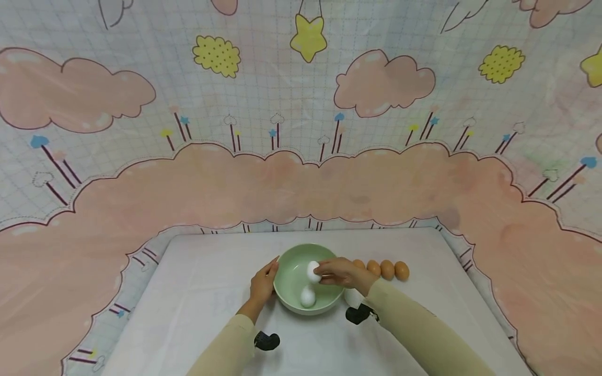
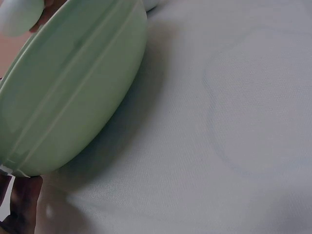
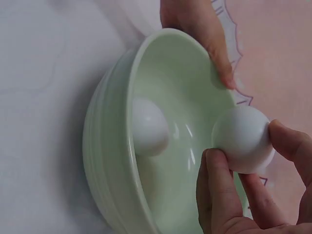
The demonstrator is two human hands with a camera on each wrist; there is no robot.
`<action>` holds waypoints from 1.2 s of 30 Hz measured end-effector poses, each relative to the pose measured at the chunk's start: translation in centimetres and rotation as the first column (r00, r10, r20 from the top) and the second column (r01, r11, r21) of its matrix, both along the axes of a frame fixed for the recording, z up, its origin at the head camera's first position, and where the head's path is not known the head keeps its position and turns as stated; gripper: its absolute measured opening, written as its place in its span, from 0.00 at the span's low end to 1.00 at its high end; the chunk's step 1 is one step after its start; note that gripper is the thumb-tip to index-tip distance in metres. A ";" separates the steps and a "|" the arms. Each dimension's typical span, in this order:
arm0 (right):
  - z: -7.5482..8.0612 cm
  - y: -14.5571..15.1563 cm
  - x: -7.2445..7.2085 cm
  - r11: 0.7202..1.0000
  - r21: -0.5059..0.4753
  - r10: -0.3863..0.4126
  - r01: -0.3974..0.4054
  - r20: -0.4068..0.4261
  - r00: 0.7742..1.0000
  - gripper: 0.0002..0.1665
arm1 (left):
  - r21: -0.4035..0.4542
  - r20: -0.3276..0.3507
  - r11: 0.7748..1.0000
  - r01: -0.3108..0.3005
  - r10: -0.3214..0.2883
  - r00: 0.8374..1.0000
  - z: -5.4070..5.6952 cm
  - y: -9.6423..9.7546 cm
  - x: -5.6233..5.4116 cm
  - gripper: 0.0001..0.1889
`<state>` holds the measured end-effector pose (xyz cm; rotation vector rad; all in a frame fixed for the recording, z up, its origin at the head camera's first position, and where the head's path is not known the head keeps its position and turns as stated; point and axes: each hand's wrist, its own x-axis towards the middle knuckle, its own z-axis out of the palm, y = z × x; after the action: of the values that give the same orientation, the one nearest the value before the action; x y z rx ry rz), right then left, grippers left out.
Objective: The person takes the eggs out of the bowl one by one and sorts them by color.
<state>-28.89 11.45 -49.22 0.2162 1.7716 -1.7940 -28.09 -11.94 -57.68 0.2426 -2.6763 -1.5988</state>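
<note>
A light green bowl (image 1: 284,282) stands on the table, with a white egg (image 1: 308,296) lying inside it. My left hand (image 1: 262,284) grips the bowl's left side, the thumb up by the rim. Above the bowl, my right hand (image 1: 342,272) pinches a second white egg (image 3: 245,139) between thumb and fingertips. That egg is clear of the bowl's inner wall in the right wrist view. In the left wrist view only part of the left fingers (image 2: 24,200) shows, touching the bowl's outer side.
Several brown eggs (image 1: 388,270) line up right of the bowl, partly behind the right hand. A white rounded thing (image 1: 352,297), probably an egg, sits under the right wrist. A white cloth covers the table (image 1: 202,271); a patterned curtain (image 1: 291,183) hangs behind it.
</note>
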 end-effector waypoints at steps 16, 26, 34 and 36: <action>1.1 7.4 1.1 0.999 0.033 -0.019 0.021 -0.073 0.997 0.29 | 0.004 0.006 1.000 0.001 -0.001 1.000 0.3 0.1 0.1 0.26; 0.8 11.8 2.1 0.994 0.079 -0.070 0.074 -0.057 0.996 0.36 | 0.004 0.004 1.000 -0.014 0.014 1.000 0.4 0.1 0.2 0.25; -0.5 14.4 2.8 0.989 0.105 -0.101 0.108 -0.063 0.993 0.28 | -0.005 0.009 1.000 -0.017 0.017 1.000 -0.2 0.2 0.0 0.27; -1.0 15.1 3.0 0.983 0.132 -0.121 0.127 -0.054 0.991 0.35 | -0.010 0.005 1.000 -0.017 0.018 1.000 -0.3 0.3 0.0 0.27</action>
<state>-25.86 26.56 -50.25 0.3494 1.9525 -1.7781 -28.08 -11.64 -57.94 0.2698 -2.6776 -1.5823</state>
